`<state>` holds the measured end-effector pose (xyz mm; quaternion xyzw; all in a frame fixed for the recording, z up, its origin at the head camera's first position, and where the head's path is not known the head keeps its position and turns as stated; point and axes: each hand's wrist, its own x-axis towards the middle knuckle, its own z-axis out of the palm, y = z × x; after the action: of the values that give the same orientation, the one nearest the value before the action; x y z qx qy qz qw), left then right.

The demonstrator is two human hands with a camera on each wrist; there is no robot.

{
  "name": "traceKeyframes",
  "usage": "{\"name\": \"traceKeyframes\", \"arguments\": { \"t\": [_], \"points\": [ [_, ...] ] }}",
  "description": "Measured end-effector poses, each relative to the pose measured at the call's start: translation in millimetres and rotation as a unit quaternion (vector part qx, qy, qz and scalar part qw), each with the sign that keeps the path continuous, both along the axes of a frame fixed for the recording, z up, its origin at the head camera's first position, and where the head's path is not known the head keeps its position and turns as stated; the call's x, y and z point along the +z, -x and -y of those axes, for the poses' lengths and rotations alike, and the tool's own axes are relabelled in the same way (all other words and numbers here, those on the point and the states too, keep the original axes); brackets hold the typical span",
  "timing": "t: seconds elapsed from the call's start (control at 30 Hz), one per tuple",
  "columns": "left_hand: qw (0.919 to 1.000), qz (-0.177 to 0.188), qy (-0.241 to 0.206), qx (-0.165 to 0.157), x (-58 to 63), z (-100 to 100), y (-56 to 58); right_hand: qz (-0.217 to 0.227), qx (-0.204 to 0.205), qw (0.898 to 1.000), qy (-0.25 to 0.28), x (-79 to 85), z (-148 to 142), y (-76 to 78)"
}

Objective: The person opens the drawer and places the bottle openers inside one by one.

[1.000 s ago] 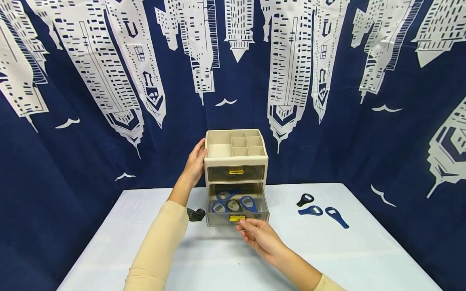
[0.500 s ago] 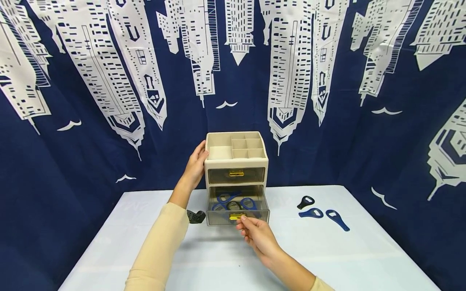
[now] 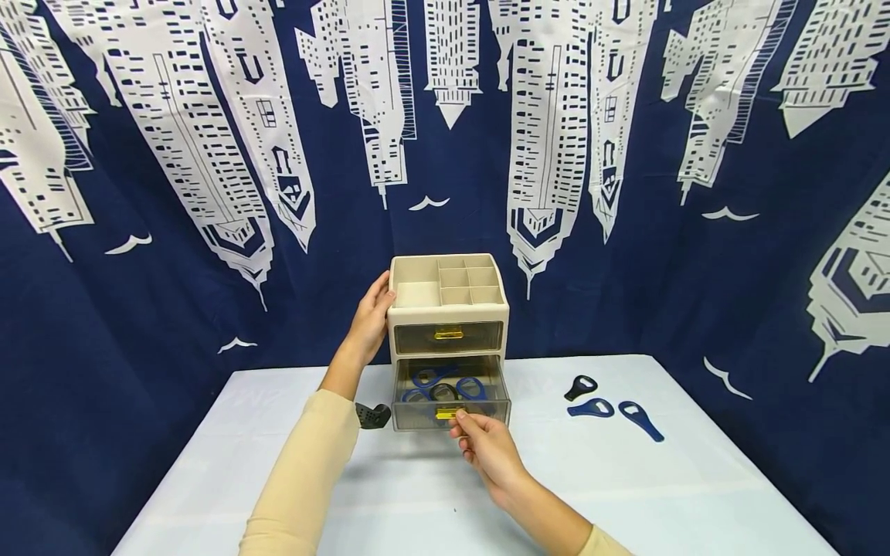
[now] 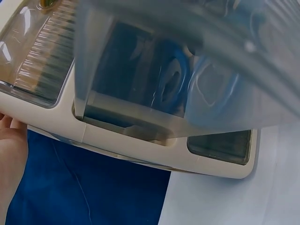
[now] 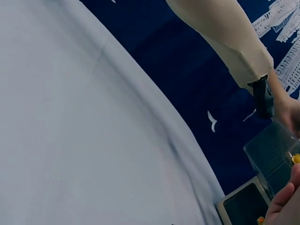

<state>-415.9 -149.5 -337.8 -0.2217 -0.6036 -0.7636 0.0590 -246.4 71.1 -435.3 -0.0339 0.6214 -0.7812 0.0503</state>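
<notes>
A cream desktop organizer (image 3: 448,314) with smoky drawers stands at the back of the table. Its lower drawer (image 3: 417,417) in the head view is pulled out part way. Inside that drawer lie several ring-headed openers (image 3: 470,388), blue and black. My right hand (image 3: 492,455) pinches the drawer's gold handle (image 3: 447,414) between thumb and fingers. Against the organizer's left side rests my left hand (image 3: 368,320), thumb near the front edge; its other fingers are partly hidden. The left wrist view catches part of that hand (image 4: 11,150) and the clear drawer from below.
Right of the organizer lie a black bottle opener (image 3: 580,387) and two blue bottle openers (image 3: 591,408). The upper drawer (image 3: 480,337) is closed. Open compartments (image 3: 469,282) top the organizer. A dark blue patterned curtain (image 3: 459,201) hangs behind the white table (image 3: 556,479).
The pulled-out drawer has slid slightly inward, my right hand moving with it on the handle. My left hand stays at the organizer's side. The head view has shifted a little.
</notes>
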Motion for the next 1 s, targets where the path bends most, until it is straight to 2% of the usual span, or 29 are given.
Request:
{"name": "traceKeyframes", "arguments": {
  "t": [0.5,0.77,1.0],
  "points": [
    [1.0000,-0.004,-0.003,-0.002,1.7,-1.4,-1.0,-0.001,-0.011,1.000,-0.002,-0.1,-0.7,8.3],
    [0.9999,-0.005,-0.009,-0.004,1.5,-0.8,-1.3,-0.024,-0.024,0.999,-0.025,-3.9,1.7,16.6],
    [0.9999,-0.004,-0.015,-0.007,-1.1,-1.4,-1.3,-0.024,-0.032,0.999,-0.025,-2.3,3.9,20.9]
  ]
}}
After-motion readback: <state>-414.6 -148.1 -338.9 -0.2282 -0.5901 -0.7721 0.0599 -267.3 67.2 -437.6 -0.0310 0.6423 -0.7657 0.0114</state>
